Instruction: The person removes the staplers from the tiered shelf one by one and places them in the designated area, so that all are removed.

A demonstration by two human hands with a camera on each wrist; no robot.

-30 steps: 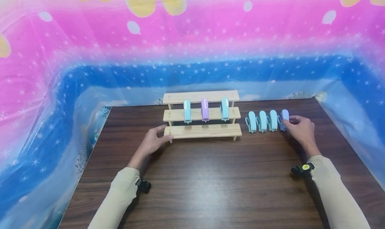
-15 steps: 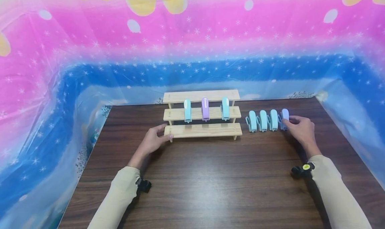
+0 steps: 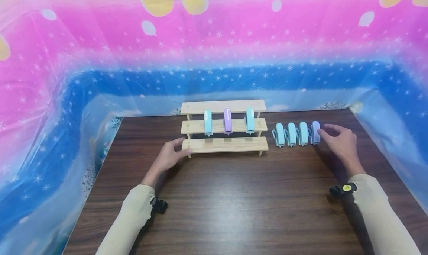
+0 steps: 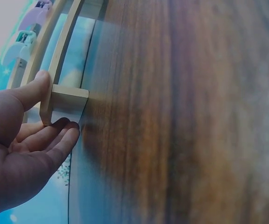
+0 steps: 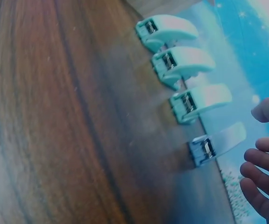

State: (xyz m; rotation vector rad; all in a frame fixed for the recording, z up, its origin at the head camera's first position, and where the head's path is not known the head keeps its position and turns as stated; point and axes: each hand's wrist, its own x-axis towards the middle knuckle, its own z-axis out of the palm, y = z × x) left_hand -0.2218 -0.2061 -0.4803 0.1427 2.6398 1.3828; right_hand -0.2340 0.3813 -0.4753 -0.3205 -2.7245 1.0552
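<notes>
A three-step wooden display rack (image 3: 227,145) stands on the table, its lowest board held at the left end by my left hand (image 3: 170,156). In the left wrist view the thumb lies on the board's edge, with the fingers under its end. Two light blue staplers and a purple stapler (image 3: 227,121) stand on the middle step. To the right of the rack, three mint staplers (image 3: 291,135) and a lilac stapler (image 3: 315,132) stand in a row on the table. My right hand (image 3: 342,141) is just right of the lilac stapler, fingers spread; the right wrist view shows a gap between them.
The dark wood table (image 3: 227,203) stretches toward me in front of the rack. A pink and blue patterned cloth (image 3: 214,76) hangs behind the table and along both sides. The rack's top step (image 3: 223,106) is close to the cloth.
My right hand has let go of the lilac stapler and moved slightly to the right. The left hand keeps its hold on the rack, and the staplers stay in place.
</notes>
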